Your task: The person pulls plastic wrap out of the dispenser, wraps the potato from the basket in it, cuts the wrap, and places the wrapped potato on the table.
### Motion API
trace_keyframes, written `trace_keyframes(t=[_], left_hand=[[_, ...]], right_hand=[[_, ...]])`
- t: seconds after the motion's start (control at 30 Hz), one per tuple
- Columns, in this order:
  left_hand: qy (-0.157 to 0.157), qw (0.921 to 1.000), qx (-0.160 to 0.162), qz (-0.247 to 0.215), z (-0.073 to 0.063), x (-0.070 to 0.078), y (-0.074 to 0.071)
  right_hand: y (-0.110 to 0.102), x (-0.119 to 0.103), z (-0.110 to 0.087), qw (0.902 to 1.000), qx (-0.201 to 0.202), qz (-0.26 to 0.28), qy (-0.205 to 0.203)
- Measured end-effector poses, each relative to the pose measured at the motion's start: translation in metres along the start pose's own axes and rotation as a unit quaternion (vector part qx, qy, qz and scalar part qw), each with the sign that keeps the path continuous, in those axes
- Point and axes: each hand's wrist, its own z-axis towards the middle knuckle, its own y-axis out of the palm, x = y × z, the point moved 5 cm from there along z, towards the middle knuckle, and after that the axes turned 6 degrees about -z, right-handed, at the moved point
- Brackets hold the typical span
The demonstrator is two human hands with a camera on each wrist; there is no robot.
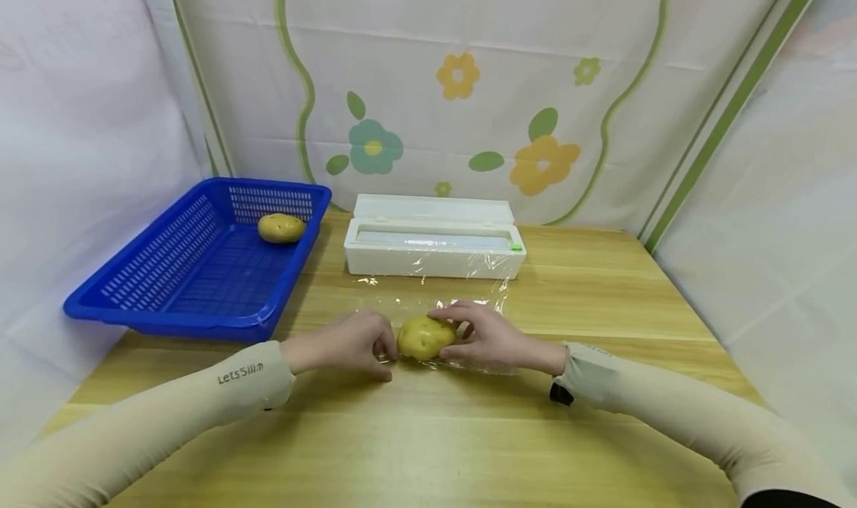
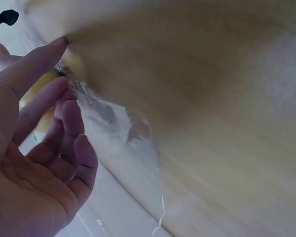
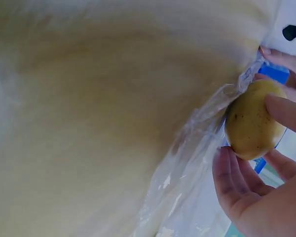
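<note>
On a sheet of clear plastic wrap (image 1: 482, 365) lies a yellow potato (image 1: 426, 337). My right hand (image 1: 483, 335) holds its right side, thumb and fingers on opposite sides in the right wrist view. My left hand (image 1: 348, 342) is at the potato's left, fingers loosely bent. A gap shows between its thumb (image 2: 47, 57) and index finger in the left wrist view, with the bunched edge of the wrap (image 2: 106, 116) right by the fingertips. From there the crinkled film (image 3: 187, 143) runs along the potato's near side in the right wrist view.
Behind the potato stands a white plastic-wrap box (image 1: 431, 261), lid up, a green slider (image 1: 515, 247) at its right end. Wrap stretches from its front toward the hands. A blue basket (image 1: 187, 318) at the left holds another potato (image 1: 281, 227). Everything stands on a wooden table (image 1: 435, 448).
</note>
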Motion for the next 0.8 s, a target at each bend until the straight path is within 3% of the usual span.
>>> trace_keyframes(t=[0.17, 0.47, 0.8], left_hand=[[0.021, 0.9997, -0.005, -0.009, 0.001, 0.001, 0.005], [0.006, 0.9997, 0.007, -0.023, -0.004, -0.002, 0.004], [0.048, 0.9964, 0.069, -0.011, -0.005, 0.009, -0.011]], right_hand=[[-0.001, 0.002, 0.001, 0.9999, 0.001, 0.009, 0.009], [-0.001, 0.0, 0.004, 0.9998, 0.004, -0.017, -0.003], [0.001, -0.006, 0.009, 0.9994, -0.006, -0.028, -0.017]])
